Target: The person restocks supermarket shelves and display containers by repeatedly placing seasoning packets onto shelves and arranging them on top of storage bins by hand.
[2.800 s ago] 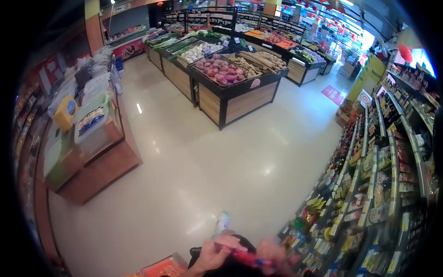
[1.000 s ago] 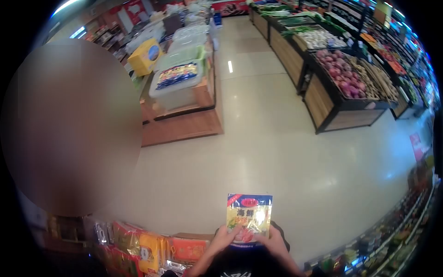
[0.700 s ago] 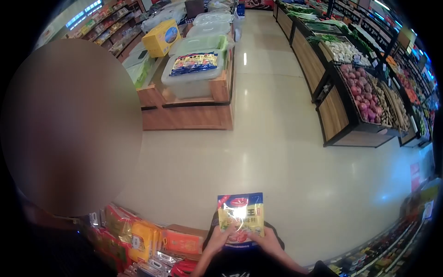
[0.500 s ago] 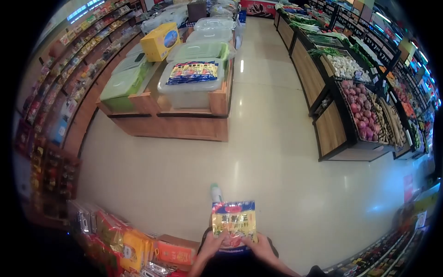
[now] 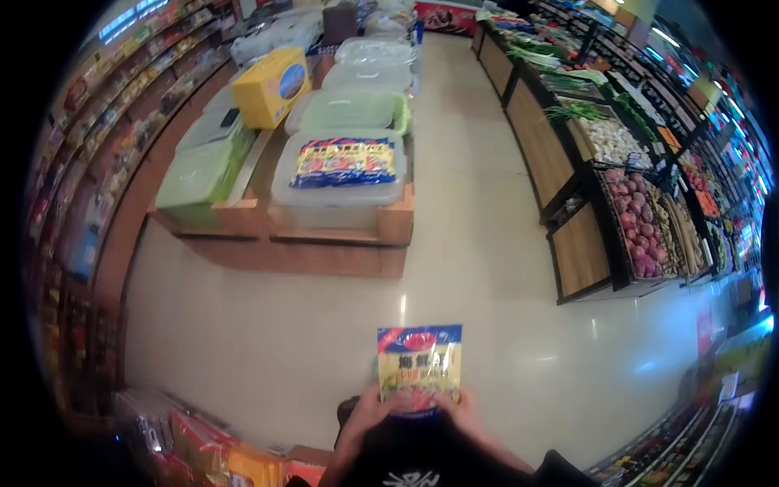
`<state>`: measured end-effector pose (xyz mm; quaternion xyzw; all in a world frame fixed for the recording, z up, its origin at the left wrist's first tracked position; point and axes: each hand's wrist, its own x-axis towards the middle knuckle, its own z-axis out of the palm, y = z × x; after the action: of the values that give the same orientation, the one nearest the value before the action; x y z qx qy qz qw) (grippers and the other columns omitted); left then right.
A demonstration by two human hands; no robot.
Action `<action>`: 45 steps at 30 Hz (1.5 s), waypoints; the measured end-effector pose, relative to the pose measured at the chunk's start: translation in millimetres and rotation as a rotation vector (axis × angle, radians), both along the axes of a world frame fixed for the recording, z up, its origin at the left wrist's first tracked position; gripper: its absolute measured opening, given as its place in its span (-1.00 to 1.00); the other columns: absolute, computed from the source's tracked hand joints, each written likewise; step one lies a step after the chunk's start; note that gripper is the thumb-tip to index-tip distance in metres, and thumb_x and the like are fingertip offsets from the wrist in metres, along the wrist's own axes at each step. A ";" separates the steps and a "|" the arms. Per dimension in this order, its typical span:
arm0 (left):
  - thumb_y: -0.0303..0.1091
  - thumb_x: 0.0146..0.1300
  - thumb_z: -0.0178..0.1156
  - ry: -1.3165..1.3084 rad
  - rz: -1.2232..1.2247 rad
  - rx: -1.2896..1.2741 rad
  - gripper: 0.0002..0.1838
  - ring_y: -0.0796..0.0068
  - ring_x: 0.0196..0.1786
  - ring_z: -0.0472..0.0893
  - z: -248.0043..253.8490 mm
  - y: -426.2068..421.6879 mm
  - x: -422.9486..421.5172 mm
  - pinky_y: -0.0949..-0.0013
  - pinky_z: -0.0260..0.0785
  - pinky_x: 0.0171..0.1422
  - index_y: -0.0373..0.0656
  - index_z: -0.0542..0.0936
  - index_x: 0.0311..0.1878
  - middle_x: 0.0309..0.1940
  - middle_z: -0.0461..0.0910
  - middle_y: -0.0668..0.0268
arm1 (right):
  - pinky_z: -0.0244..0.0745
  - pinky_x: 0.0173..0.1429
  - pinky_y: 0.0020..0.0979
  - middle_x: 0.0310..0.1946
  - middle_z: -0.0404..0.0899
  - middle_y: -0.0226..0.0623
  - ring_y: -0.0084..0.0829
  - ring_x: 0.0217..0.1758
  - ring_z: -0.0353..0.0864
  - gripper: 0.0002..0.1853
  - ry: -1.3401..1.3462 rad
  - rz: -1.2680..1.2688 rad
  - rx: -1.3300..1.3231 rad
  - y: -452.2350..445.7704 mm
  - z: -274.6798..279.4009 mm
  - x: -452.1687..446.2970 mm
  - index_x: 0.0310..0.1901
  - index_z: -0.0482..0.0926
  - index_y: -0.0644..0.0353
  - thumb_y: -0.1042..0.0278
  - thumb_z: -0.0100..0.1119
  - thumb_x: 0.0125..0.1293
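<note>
A blue and yellow seasoning packet is held upright in front of my body, its printed front showing. My left hand grips its lower left side, the thumb lying on the front. At the lower right side my right hand pinches it in the same way. Several similar packets lie in a row on the lid of a clear plastic bin ahead, well beyond my hands. The fingers behind the held packet are hidden.
A wooden display stand carries lidded bins and a yellow box. Vegetable stands with onions and garlic are at the right. Shelves line the left. Packaged goods sit at the lower left, more shelves at the lower right.
The red packet handled at my waist earlier now appears front-up between both hands. The view has turned left, and the display stand has come closer. The blurred patch at left is gone.
</note>
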<state>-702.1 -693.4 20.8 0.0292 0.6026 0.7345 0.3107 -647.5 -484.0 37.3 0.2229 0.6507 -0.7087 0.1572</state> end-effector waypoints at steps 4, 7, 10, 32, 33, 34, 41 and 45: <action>-0.32 0.33 0.17 0.014 0.117 0.030 -0.72 0.58 -0.18 0.58 -19.7 -8.3 -52.8 0.49 0.45 -0.07 -0.33 0.54 -0.01 -0.19 0.62 0.32 | 0.40 -0.14 -0.56 -0.25 0.62 -0.44 -0.69 -0.25 0.47 -0.77 0.123 0.000 -0.025 -22.2 -1.6 -67.5 -0.05 0.57 0.34 0.40 0.14 0.34; -0.37 0.32 0.17 -0.085 0.195 0.012 -0.75 0.63 -0.23 0.57 -25.7 -14.5 -71.7 0.51 0.45 -0.10 -0.34 0.55 -0.04 -0.22 0.62 0.33 | 0.42 -0.04 -0.54 -0.18 0.62 -0.39 -0.65 -0.16 0.51 -0.75 0.019 0.037 -0.087 -27.8 -8.4 -91.3 -0.01 0.55 0.33 0.40 0.13 0.35; -0.37 0.33 0.16 -0.050 0.178 -0.077 -0.75 0.63 -0.22 0.57 -30.2 -18.2 -105.4 0.51 0.44 -0.10 -0.34 0.54 -0.04 -0.22 0.62 0.33 | 0.45 0.03 -0.50 -0.13 0.61 -0.35 -0.60 -0.10 0.54 -0.70 -0.035 -0.009 -0.313 -31.6 -12.0 -129.3 0.01 0.52 0.32 0.38 0.20 0.30; -0.42 0.21 0.26 0.260 0.319 -0.380 -0.72 0.51 -0.13 0.61 -28.1 16.4 -425.6 0.43 0.44 -0.03 -0.29 0.56 -0.02 -0.18 0.67 0.21 | 0.47 0.03 -0.46 -0.13 0.61 -0.35 -0.57 -0.09 0.55 -0.62 0.186 0.290 -0.203 3.3 -66.2 -481.9 0.01 0.49 0.33 0.48 0.34 0.16; -0.45 0.22 0.25 0.226 0.346 -0.353 -0.70 0.53 -0.11 0.60 -30.3 12.6 -442.5 0.44 0.43 -0.01 -0.29 0.53 0.01 -0.15 0.65 0.24 | 0.45 0.05 -0.45 -0.11 0.61 -0.34 -0.56 -0.06 0.55 -0.59 0.182 0.294 -0.183 -1.3 -64.5 -503.5 0.03 0.47 0.32 0.47 0.34 0.15; -0.49 0.22 0.24 0.190 0.377 -0.325 -0.68 0.55 -0.09 0.59 -30.2 9.4 -459.3 0.45 0.43 0.02 -0.30 0.51 0.04 -0.13 0.63 0.27 | 0.44 0.07 -0.44 -0.09 0.60 -0.33 -0.55 -0.04 0.54 -0.56 0.178 0.300 -0.162 -7.0 -60.2 -523.5 0.05 0.46 0.32 0.46 0.35 0.14; -0.48 0.24 0.21 0.328 0.619 -0.244 -0.49 0.52 0.00 0.55 -7.0 -27.5 -551.8 0.47 0.39 0.07 -0.26 0.31 0.24 0.03 0.52 0.22 | 0.29 0.26 -0.40 0.09 0.47 -0.07 -0.40 0.13 0.47 -0.29 0.532 0.236 0.104 -60.1 -29.3 -626.7 0.26 0.23 0.36 0.36 0.37 0.13; -0.47 0.24 0.22 0.208 0.683 -0.243 -0.43 0.52 0.04 0.51 -55.8 -66.4 -594.0 0.47 0.37 0.09 -0.26 0.26 0.28 0.11 0.46 0.17 | 0.56 -0.27 -0.35 0.07 0.43 0.12 -0.39 -0.15 0.63 -0.29 0.272 0.098 -0.048 -101.1 -82.2 -662.5 0.26 0.17 0.43 0.33 0.31 0.17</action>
<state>-1296.1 -759.8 -35.0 -0.1361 0.6885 0.7122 -0.0138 -1310.1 -585.1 -44.9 0.0888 0.6591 -0.7391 0.1072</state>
